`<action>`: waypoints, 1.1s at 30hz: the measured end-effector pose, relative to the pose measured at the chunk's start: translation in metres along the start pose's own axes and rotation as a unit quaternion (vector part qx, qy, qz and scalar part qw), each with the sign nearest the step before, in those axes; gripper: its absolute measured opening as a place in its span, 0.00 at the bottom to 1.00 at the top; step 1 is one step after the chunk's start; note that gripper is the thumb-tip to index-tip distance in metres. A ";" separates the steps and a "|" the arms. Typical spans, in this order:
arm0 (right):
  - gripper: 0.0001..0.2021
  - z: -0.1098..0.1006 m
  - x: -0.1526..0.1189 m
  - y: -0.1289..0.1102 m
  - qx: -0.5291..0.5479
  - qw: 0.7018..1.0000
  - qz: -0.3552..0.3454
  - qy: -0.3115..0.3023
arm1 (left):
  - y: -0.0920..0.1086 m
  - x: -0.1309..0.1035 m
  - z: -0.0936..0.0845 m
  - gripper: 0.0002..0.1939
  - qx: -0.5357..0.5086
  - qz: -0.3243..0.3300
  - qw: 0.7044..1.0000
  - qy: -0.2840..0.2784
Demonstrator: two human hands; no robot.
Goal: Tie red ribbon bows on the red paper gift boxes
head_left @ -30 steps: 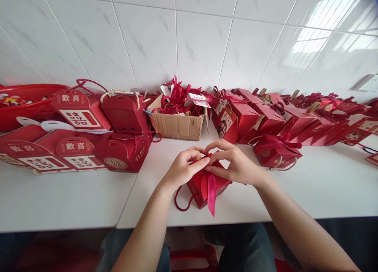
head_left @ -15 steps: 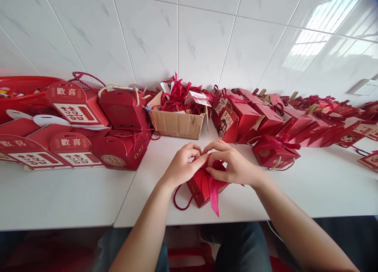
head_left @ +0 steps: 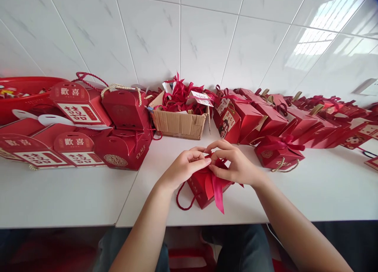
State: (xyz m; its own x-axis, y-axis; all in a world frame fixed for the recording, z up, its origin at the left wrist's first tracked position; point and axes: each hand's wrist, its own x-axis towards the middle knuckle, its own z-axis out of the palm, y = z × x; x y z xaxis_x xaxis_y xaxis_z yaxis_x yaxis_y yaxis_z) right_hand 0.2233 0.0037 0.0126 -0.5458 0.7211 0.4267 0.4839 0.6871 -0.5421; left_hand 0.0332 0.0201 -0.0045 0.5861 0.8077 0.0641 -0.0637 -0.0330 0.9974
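Observation:
A small red box (head_left: 203, 185) stands on the white table near its front edge, a dark red cord handle (head_left: 185, 201) lying at its left side. Over its top runs a pink-red ribbon (head_left: 218, 195), one end hanging down the front. My left hand (head_left: 187, 163) is at the box's upper left, fingers closed on the ribbon at the top. From the right, my right hand (head_left: 233, 161) pinches the ribbon at the same spot, its fingertips close to the left ones. The fingers partly hide the ribbon's middle.
Stacked red boxes (head_left: 78, 114) stand at the left by a red basin (head_left: 26, 83). A cardboard box (head_left: 178, 124) of ribbons sits at the back. Rows of red boxes (head_left: 251, 120) fill the back right, with a bowed box (head_left: 277, 156) in front of them.
The whole view has shifted slightly. Both hands remain at the ribbon on top of the box, with only small finger movements.

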 end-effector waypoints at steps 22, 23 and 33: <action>0.06 0.006 -0.002 0.014 0.041 0.998 -0.035 -0.022 | 0.002 0.002 0.004 0.25 0.181 0.020 0.973 0.142; 0.05 0.006 -0.001 0.014 0.038 0.998 -0.036 -0.022 | 0.001 0.002 0.004 0.25 0.188 0.021 0.970 0.151; 0.06 0.006 -0.001 0.009 0.010 0.999 -0.034 -0.021 | 0.001 0.005 0.006 0.26 0.297 0.042 0.934 0.194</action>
State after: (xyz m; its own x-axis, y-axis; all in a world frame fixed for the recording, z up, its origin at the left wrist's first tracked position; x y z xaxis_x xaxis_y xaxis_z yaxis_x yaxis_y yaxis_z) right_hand 0.2242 0.0086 0.0023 -0.6047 0.6684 0.4332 0.4313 0.7320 -0.5274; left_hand 0.0403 0.0205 -0.0028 0.2557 0.9363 0.2407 0.4302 -0.3331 0.8390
